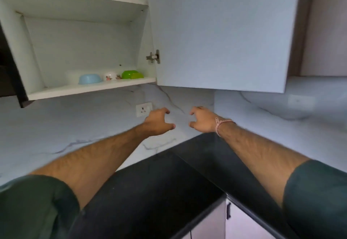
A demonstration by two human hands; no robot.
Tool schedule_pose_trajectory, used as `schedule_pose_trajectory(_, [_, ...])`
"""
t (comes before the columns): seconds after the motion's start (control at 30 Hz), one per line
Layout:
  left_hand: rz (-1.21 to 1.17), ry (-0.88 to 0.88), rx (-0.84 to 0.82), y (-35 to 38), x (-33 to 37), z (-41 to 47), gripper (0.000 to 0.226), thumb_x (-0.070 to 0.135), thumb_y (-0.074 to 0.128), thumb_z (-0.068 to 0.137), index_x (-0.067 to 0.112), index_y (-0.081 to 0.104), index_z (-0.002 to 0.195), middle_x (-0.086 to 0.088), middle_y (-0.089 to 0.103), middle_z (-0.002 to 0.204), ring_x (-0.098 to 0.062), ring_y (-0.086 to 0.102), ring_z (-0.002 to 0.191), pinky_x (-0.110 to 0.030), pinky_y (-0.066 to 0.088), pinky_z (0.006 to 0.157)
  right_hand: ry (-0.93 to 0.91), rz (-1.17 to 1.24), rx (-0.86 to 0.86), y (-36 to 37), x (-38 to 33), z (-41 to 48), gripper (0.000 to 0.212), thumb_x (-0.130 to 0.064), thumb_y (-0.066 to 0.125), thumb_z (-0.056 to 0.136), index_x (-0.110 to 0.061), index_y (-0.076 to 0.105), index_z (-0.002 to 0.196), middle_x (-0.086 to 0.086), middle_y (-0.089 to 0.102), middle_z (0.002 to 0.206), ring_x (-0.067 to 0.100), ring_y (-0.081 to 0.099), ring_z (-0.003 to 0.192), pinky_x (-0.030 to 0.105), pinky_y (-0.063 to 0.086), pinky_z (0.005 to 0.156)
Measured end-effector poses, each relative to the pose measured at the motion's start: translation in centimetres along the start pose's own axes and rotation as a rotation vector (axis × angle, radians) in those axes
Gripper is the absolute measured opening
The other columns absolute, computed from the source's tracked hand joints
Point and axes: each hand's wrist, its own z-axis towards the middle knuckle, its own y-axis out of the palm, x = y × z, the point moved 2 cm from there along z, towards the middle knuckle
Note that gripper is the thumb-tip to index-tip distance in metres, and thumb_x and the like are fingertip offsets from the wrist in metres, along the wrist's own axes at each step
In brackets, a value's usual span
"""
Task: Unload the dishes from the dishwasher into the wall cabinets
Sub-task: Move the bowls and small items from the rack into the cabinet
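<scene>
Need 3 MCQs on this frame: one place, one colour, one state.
1. Where are the bowls? A) counter B) lowest cabinet shelf C) top shelf
2. Colour of the leftmost bowl? A) blue B) red C) black
3. The left hand and right hand: A) hold a plate B) hold nothing C) grip the door
Answers: 1 B, all stand in a row on that shelf. 2 A, it is pale blue. 3 B, both reach forward with fingers apart and nothing in them.
</scene>
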Motion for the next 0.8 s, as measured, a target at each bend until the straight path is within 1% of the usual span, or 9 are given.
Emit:
schedule_pose_trajectory(0.07, [-0.016,0.041,-0.08,3.0,1.7,-2.2,0.064,0.042,0.072,0.084,0.022,0.047,0.139,-0.005,0.048,0.144,-0.025,0.049,0.127,-0.038,0.046,0.103,0.08,0.01,-0.001,0.9,2.0,-4.3,0.05,-0.03,0.062,0.092,-0.013,0.046,0.136,0.011,0.048,0.138,0.028,0.052,0.119,0.036,0.045,0.1])
schedule_pose_trajectory(0.17, [-0.042,0.128,-0.208,8.1,4.2,-5.9,0.064,0.041,0.074,0.083,0.019,0.05,0.138,-0.004,0.053,0.141,-0.024,0.053,0.125,-0.035,0.045,0.103,0.198,0.007,-0.017,2.8,5.2,-11.4,0.049,-0.03,0.061,0.092,-0.01,0.048,0.136,0.011,0.048,0.139,0.03,0.052,0.122,0.035,0.043,0.101])
schedule_pose_trajectory(0.23, [-0.094,0.168,-0.287,12.0,6.1,-8.8,0.062,0.037,0.076,0.083,0.015,0.054,0.137,-0.004,0.057,0.139,-0.022,0.055,0.125,-0.03,0.043,0.104,0.275,0.0,-0.05,4.2,7.2,-16.5,0.05,-0.029,0.061,0.092,-0.009,0.049,0.137,0.012,0.048,0.141,0.03,0.049,0.127,0.035,0.04,0.105])
schedule_pose_trajectory(0.3, [-0.131,0.197,-0.386,16.3,8.2,-12.1,0.058,0.034,0.077,0.084,0.014,0.056,0.135,-0.004,0.058,0.137,-0.021,0.055,0.124,-0.03,0.043,0.104,0.358,0.001,-0.116,5.3,9.4,-22.0,0.049,-0.03,0.061,0.093,-0.01,0.049,0.136,0.011,0.048,0.141,0.029,0.048,0.128,0.037,0.039,0.107])
schedule_pose_trajectory(0.43, [-0.213,0.244,-0.585,24.6,13.2,-18.4,0.05,0.029,0.077,0.085,0.013,0.059,0.129,-0.004,0.061,0.128,-0.02,0.061,0.108,-0.029,0.048,0.091,0.526,-0.005,-0.167,6.9,14.2,-33.3,0.044,-0.027,0.061,0.093,-0.011,0.052,0.133,0.011,0.051,0.136,0.029,0.053,0.12,0.037,0.043,0.101])
schedule_pose_trajectory(0.5, [-0.226,0.273,-0.651,28.8,15.8,-21.5,0.044,0.029,0.077,0.085,0.014,0.061,0.123,-0.003,0.063,0.124,-0.021,0.061,0.108,-0.032,0.049,0.093,0.621,-0.002,-0.178,7.8,16.6,-38.8,0.041,-0.025,0.061,0.093,-0.012,0.053,0.132,0.01,0.053,0.131,0.028,0.054,0.116,0.037,0.044,0.1])
schedule_pose_trajectory(0.57, [-0.232,0.323,-0.73,32.8,18.6,-24.8,0.041,0.031,0.077,0.084,0.013,0.063,0.118,-0.003,0.066,0.122,-0.021,0.062,0.109,-0.03,0.048,0.094,0.717,0.0,-0.205,8.9,19.1,-44.2,0.037,-0.025,0.059,0.092,-0.015,0.055,0.128,0.009,0.054,0.125,0.029,0.055,0.114,0.037,0.046,0.098])
schedule_pose_trajectory(0.7, [-0.261,0.418,-0.964,40.1,24.2,-32.5,0.041,0.033,0.073,0.088,0.013,0.06,0.122,-0.003,0.063,0.122,-0.019,0.061,0.107,-0.025,0.046,0.087,0.885,0.039,-0.251,11.5,23.4,-55.5,0.037,-0.026,0.06,0.091,-0.015,0.057,0.127,0.01,0.055,0.127,0.029,0.054,0.118,0.034,0.043,0.098])
schedule_pose_trajectory(0.8, [-0.227,0.453,-1.083,45.5,27.9,-38.6,0.038,0.035,0.073,0.087,0.014,0.063,0.117,-0.002,0.064,0.115,-0.018,0.062,0.102,-0.027,0.05,0.084,0.986,0.096,-0.296,13.7,25.9,-63.6,0.032,-0.023,0.058,0.091,-0.015,0.062,0.121,0.01,0.06,0.123,0.029,0.058,0.114,0.033,0.046,0.097])
